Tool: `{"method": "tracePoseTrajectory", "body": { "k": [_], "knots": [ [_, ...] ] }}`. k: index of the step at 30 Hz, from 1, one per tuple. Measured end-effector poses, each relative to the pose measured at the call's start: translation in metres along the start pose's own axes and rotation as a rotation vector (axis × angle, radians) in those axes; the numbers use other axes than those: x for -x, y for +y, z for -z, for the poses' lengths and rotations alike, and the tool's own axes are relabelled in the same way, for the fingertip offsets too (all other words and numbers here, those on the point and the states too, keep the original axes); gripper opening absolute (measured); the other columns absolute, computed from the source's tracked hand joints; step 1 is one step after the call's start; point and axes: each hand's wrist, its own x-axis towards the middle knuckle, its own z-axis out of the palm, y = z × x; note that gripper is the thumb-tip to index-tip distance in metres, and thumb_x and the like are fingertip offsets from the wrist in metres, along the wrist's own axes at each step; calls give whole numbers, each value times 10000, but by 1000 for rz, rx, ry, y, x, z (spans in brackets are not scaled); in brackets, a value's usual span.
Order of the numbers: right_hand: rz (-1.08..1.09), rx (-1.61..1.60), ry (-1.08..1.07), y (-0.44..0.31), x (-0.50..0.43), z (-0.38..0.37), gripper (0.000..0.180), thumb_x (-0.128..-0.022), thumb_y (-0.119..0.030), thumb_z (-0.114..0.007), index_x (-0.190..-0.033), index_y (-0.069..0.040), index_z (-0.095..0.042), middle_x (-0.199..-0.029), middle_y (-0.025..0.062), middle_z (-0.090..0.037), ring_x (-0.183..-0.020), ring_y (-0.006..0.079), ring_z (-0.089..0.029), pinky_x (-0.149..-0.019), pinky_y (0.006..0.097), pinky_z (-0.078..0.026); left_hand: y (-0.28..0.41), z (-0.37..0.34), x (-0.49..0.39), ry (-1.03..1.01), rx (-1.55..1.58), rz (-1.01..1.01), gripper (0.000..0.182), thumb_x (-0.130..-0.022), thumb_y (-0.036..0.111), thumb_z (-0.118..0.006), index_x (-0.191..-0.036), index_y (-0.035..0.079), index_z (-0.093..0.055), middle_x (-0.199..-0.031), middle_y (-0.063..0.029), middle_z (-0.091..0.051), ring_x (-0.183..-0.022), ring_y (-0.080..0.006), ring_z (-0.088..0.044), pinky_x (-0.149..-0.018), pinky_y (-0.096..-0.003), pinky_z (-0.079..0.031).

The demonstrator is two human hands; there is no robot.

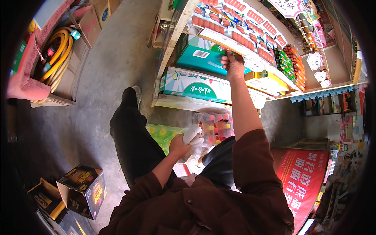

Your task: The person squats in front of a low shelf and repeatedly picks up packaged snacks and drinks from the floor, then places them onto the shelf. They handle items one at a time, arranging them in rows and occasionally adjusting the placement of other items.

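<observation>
In my left hand [178,147] is a bunched white cloth [192,136], held low between my knees. My right hand [234,65] reaches forward to the front edge of a wooden shelf [214,37], its fingers curled close to the edge. Whether they grip anything there is hidden. Packs of sausages [207,24] lie in rows on that shelf. Below it, near my right fingers, is a teal carton [196,55] with a barcode. A white and green carton [194,88] rests on the lower level.
Shrink-wrapped bottles with yellow caps [160,130] and red-capped bottles [217,126] stand on the floor before me. An open black carton [85,191] sits at lower left. Coiled yellow hose [60,50] lies in a shelf unit at left. A red banner [302,182] hangs at right.
</observation>
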Motion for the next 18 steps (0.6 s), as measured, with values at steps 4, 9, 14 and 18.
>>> {"method": "tracePoseTrajectory", "body": {
  "k": [4, 9, 14, 18],
  "knots": [
    [49, 61, 39, -3, 8, -14, 204, -850, -166, -604, -958, -53, -472, -679, 74, -621, -461, 139, -570, -370, 231, -393, -2, 2, 0, -17, -25, 9, 380, -595, 188, -630, -947, 49, -606, -926, -181, -587, -878, -366, -561, -781, -430, -453],
    [255, 434, 310, 4, 1, -23, 233, -813, -164, -641, -907, 15, -524, -683, 74, -611, -429, 129, -549, -389, 257, -414, -2, 2, 2, -26, -7, 1, 372, -590, 189, -630, -932, 43, -609, -924, -185, -587, -880, -366, -561, -783, -433, -451],
    [308, 758, 509, 20, -23, -20, 228, -803, -191, -632, -903, 11, -597, -771, 96, -645, -525, 198, -600, -506, 303, -472, -1, 3, 3, -13, 21, -20, 350, -595, 172, -627, -920, 42, -611, -922, -181, -587, -880, -366, -558, -787, -429, -448],
    [332, 1052, 570, 20, -31, -8, 416, -768, -427, -590, -897, -38, -658, -896, 180, -647, -852, 358, -614, -770, 417, -483, 1, 4, 4, -21, 32, -23, 338, -599, 158, -621, -914, 39, -610, -915, -177, -585, -875, -365, -555, -782, -427, -447]
  ]
}}
